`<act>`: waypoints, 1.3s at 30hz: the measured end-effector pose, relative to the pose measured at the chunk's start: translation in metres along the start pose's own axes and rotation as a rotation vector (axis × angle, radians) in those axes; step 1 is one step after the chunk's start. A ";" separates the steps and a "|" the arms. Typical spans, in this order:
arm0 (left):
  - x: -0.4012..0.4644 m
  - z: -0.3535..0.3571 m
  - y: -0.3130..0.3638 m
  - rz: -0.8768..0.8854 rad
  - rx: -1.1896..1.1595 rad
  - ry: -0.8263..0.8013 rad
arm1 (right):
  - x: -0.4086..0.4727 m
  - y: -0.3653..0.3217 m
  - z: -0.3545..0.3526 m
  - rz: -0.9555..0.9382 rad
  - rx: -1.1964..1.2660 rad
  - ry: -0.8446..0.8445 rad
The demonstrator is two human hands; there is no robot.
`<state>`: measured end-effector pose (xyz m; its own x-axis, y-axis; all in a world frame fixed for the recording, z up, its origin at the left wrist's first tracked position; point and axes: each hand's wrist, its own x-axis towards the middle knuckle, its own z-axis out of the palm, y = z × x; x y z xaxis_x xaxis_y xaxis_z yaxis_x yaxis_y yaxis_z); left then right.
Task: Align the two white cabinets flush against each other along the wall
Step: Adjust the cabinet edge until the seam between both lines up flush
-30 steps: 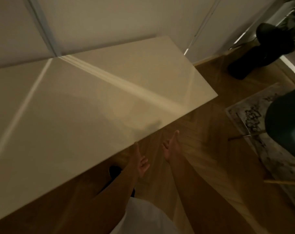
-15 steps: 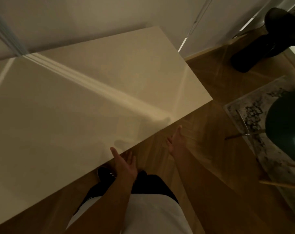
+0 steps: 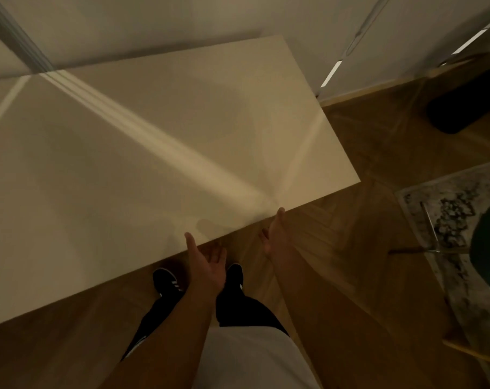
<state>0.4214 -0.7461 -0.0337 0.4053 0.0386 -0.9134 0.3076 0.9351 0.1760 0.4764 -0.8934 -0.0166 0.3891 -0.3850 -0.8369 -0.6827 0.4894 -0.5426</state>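
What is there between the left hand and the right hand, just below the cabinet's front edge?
In the head view, only bare wooden floor lies between the left hand and the right hand, under the white cabinet edge; one black shoe sits slightly lower.

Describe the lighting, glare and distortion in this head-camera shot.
Head view: dim, warm light; a bright streak of glare runs diagonally across the glossy cabinet top; the hands cast soft shadows near its front edge; wide-angle bending curves the wall; the floor and rug look soft and murky.
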 end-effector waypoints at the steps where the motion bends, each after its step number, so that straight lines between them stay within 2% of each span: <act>1: 0.003 0.002 -0.001 0.007 -0.010 -0.007 | 0.006 -0.003 -0.002 -0.002 -0.016 0.001; 8: 0.025 0.006 -0.005 0.077 -0.043 0.012 | 0.036 -0.007 -0.007 0.049 -0.008 -0.079; 19: 0.036 0.020 -0.010 0.112 -0.153 -0.013 | 0.046 -0.008 0.008 0.095 0.191 -0.219; 31: 0.020 0.025 -0.001 0.158 -0.080 0.086 | 0.060 0.003 0.027 0.021 0.160 -0.138; 39: 0.014 0.017 0.004 0.118 -0.015 0.043 | 0.060 0.006 0.025 0.013 0.145 -0.124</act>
<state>0.4433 -0.7477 -0.0397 0.4010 0.1637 -0.9013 0.2470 0.9281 0.2785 0.5110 -0.8937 -0.0720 0.4601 -0.2830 -0.8415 -0.5952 0.6051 -0.5289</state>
